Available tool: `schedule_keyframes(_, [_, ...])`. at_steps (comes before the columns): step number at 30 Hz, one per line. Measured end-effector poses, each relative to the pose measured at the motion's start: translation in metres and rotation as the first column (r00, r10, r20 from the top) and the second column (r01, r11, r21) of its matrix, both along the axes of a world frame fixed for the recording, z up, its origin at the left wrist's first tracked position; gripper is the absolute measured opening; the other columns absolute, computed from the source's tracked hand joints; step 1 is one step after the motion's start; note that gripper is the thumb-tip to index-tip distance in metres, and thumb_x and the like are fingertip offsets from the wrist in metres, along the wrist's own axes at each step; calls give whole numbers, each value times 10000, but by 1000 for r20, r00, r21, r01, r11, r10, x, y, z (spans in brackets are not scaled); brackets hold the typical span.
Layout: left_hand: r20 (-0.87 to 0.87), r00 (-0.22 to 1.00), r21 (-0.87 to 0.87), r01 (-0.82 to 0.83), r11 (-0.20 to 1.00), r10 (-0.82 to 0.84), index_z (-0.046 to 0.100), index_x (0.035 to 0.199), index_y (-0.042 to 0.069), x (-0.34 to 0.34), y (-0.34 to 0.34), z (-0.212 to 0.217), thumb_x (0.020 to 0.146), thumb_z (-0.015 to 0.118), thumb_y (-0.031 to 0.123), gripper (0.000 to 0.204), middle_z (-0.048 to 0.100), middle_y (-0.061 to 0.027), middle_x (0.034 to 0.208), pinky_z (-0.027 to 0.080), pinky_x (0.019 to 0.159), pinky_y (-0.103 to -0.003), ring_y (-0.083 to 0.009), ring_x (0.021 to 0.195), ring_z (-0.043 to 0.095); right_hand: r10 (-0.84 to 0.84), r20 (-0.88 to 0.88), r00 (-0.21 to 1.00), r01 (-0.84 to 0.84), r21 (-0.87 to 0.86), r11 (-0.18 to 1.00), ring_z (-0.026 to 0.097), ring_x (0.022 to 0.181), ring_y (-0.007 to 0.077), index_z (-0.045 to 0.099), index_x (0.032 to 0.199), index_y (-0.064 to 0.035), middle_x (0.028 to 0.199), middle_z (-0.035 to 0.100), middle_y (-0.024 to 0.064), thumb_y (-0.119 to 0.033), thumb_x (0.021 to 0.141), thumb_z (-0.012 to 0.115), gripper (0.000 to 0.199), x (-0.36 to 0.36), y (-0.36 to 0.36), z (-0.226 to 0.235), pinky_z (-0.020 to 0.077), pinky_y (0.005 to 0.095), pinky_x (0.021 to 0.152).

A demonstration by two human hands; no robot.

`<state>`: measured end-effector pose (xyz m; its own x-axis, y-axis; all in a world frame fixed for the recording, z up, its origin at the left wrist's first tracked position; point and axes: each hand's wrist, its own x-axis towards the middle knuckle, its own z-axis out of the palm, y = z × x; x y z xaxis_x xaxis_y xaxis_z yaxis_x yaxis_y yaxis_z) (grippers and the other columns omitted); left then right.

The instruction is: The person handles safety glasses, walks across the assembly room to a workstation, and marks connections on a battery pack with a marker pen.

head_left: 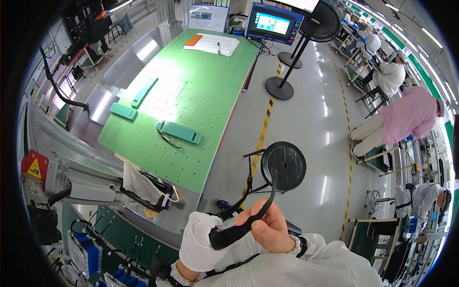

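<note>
Off the desk's (217, 81) near corner, our right hand (271, 228) pinches a black strap (233, 235), tail yet loose; our left hand (197, 246) hides its grip.

Scene's v. bright under long white ceiling tubes (431, 38), w/ glare on rect. perf. green desk (201, 98) & glossy grey floor (311, 115), edges fisheye-bent.

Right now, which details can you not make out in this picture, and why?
Left hand: head view; fingertips hidden by white glove and black strap, so its grip is uncertain.
Strap's upper end: head view; blends into the black stool behind it.
Uppermost screen: head view; cut off by the top edge.
Print on the paper sheets: head view; too small.
</note>
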<state>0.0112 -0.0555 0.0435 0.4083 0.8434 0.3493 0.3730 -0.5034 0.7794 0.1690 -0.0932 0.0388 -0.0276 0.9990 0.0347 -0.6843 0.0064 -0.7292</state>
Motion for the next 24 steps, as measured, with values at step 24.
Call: schedule_keyframes(24, [-126,992,118,-10,993,25,459,803,66,4,-5,3,458,831,258,543,420,-96,756,378,490,-323,-251,593,471,-51,-15,999,50,-14,999,560,902,213,395,996,-69,908,575,140,-152,835,554,241,-8,-3,-7,452,316,780])
